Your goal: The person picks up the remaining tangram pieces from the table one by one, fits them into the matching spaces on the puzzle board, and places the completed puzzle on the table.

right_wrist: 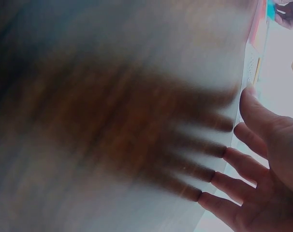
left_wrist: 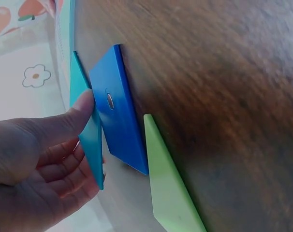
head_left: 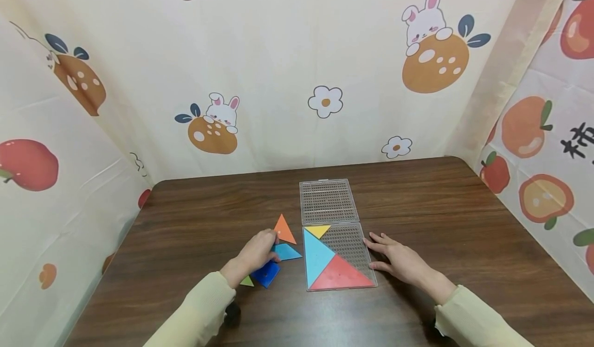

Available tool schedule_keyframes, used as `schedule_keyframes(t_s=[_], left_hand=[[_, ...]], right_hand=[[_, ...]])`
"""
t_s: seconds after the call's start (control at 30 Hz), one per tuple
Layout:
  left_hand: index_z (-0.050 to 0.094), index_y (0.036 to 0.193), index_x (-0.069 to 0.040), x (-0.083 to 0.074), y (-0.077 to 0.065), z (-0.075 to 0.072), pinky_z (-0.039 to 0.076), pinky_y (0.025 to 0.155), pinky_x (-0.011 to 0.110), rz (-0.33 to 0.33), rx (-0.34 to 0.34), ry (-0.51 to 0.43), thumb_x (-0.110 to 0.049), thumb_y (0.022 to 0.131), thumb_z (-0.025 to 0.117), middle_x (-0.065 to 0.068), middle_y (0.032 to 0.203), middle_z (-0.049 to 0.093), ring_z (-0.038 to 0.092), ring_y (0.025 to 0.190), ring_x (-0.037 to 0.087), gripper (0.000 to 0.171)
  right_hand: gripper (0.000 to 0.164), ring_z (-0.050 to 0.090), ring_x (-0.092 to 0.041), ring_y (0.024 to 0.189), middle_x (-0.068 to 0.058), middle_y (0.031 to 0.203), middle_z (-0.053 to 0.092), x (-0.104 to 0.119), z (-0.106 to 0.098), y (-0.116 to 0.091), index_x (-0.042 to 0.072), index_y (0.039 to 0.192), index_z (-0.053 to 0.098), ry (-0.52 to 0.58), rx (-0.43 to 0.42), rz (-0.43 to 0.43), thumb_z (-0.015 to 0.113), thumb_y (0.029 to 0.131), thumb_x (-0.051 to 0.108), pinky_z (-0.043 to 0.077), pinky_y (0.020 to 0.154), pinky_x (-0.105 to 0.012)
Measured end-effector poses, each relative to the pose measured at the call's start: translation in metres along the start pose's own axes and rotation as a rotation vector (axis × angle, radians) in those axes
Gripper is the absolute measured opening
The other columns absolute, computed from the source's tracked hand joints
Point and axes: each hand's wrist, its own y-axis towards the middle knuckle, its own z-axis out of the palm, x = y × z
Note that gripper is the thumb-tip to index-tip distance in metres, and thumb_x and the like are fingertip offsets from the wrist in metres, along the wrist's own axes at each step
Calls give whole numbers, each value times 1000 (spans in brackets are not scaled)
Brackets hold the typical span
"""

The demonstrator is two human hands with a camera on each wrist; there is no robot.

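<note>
My left hand [head_left: 254, 253] pinches a light-blue flat tangram piece [head_left: 287, 252] between thumb and fingers; in the left wrist view the thumb lies on its near face. Close by are a dark-blue four-sided piece [left_wrist: 115, 108] and a green piece [left_wrist: 173, 188], partly hidden in the head view. Just beyond the hand lies an orange triangle [head_left: 285, 230]. My right hand [head_left: 401, 260] has its fingers spread, fingertips at the right edge of the clear plastic case [head_left: 355, 246]. Inside the case lie a yellow triangle [head_left: 317, 230], a large light-blue triangle [head_left: 316, 257] and a large red triangle [head_left: 342, 276].
The case's gridded lid [head_left: 327, 202] lies folded back flat, away from me. All of this is on a dark wooden table [head_left: 209, 208]. Behind it hangs a printed curtain [head_left: 278, 130], with more curtain at both sides.
</note>
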Motion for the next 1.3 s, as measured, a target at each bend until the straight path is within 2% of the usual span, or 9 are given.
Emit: schedule_keyframes(t_s=[0.3, 0.47, 0.73, 1.03, 1.3], left_hand=[[53, 75, -5, -4, -2, -5, 45, 56, 24, 64, -60, -15, 2, 72, 70, 1, 69, 49, 47, 62, 13, 19], [53, 74, -5, -6, -3, -8, 43, 55, 22, 89, -49, 1, 0, 74, 69, -1, 68, 48, 46, 61, 11, 16], [53, 72, -7, -10, -4, -13, 41, 53, 20, 90, -41, 53, -2, 75, 69, -4, 66, 45, 45, 59, 9, 17], [52, 69, -11, -8, -10, -15, 38, 49, 21, 118, 20, 81, -6, 75, 69, -5, 64, 47, 44, 55, 7, 18], [53, 72, -9, -6, -12, -15, 36, 48, 21, 92, 85, 81, -17, 75, 71, -3, 65, 47, 41, 55, 8, 20]], right_hand=[[55, 37, -40, 118, -17, 131, 42, 0, 2, 0, 7, 126, 50, 3, -2, -2, 65, 78, 31, 39, 82, -53], [55, 37, -40, 118, -17, 131, 42, -1, 2, 0, 7, 126, 50, 6, 1, -2, 65, 78, 31, 39, 82, -53], [55, 36, -40, 118, -17, 132, 41, -1, 2, 0, 7, 126, 50, 11, 1, -8, 65, 79, 31, 38, 84, -53], [55, 36, -40, 118, -18, 131, 42, -1, 0, -1, 7, 126, 51, 10, -7, -16, 64, 79, 33, 38, 84, -53], [55, 36, -40, 119, -17, 131, 42, 0, 0, 0, 8, 126, 50, 7, 1, -4, 64, 79, 32, 39, 82, -53]])
